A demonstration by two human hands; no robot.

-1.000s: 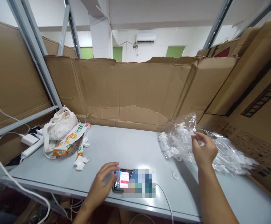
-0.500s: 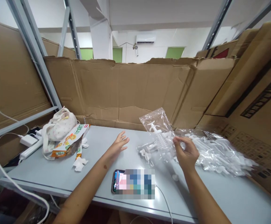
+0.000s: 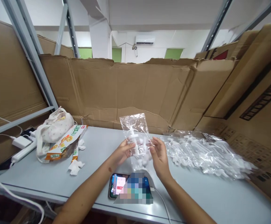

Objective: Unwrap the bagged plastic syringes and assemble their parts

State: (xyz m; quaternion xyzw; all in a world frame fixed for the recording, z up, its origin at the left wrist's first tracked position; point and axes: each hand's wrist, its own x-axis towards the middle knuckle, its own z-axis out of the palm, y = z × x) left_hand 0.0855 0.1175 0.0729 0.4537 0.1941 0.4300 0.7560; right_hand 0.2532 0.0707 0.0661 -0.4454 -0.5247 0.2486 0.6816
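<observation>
A clear plastic bag [image 3: 135, 123] with white plastic parts [image 3: 139, 149] in it stands up between my hands above the table. One part looks like a rod with a cross-shaped top; their exact kind is hard to make out through the film. My left hand [image 3: 123, 151] grips the bag's left side, its thumb across the front. At the right side my right hand [image 3: 160, 158] has thumb and fingers closed around the bag's edge. Below them a phone [image 3: 113, 186], partly blurred out, lies on the table with a cable plugged in.
A heap of bagged white parts [image 3: 205, 154] covers the right of the grey table [image 3: 98, 146]. To the left lie a fabric bag [image 3: 58, 127], a snack box [image 3: 65, 143], crumpled tissue [image 3: 76, 167] and a power strip [image 3: 24, 152]. Cardboard [image 3: 135, 90] walls the back.
My right hand has brought the bag left and toward the middle, over the phone. My left hand, open and empty before, has taken hold of the bag.
</observation>
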